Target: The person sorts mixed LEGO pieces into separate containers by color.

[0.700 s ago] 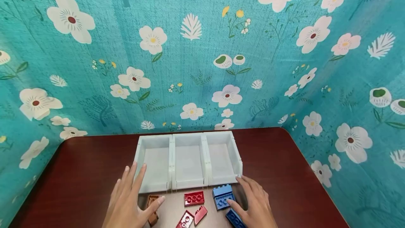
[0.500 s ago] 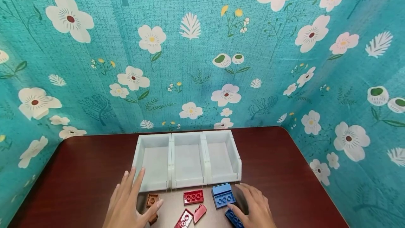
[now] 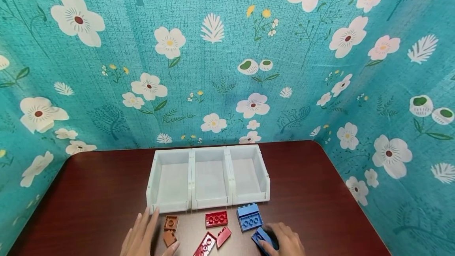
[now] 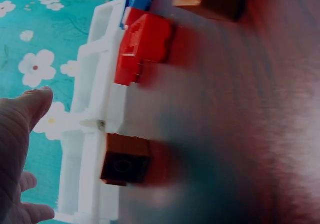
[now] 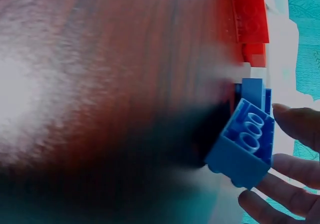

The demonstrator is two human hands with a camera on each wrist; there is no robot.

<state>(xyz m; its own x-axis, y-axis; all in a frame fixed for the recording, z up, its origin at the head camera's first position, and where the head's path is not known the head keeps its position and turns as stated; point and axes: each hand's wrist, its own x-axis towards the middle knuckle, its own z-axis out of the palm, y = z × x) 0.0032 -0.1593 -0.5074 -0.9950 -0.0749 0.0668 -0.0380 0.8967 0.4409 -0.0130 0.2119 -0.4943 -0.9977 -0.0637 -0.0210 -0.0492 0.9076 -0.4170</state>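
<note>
My right hand [image 3: 286,241] is at the nearest blue brick [image 3: 261,239], its thumb on the near side and fingers curled round the far side. In the right wrist view this brick [image 5: 242,146] looks tilted, its hollow underside showing. Just beyond it lie two more blue bricks [image 3: 250,222]. My left hand [image 3: 139,235] hovers with fingers extended left of two brown bricks [image 3: 170,223], holding nothing. In the left wrist view, its thumb [image 4: 37,103] stays apart from the brown brick [image 4: 126,159]. Several red bricks [image 3: 216,219] lie between the hands.
Three joined white bins [image 3: 211,205] stand behind the bricks, with nothing in them. The dark red-brown table [image 3: 313,192] extends to both sides. A teal floral cloth [image 3: 213,70] hangs at the back and sides.
Both hands have come down and nearer. My right hand has closed round the nearest blue brick, which has tilted. My left hand has drawn back from the left bin, uncovering the brown bricks.
</note>
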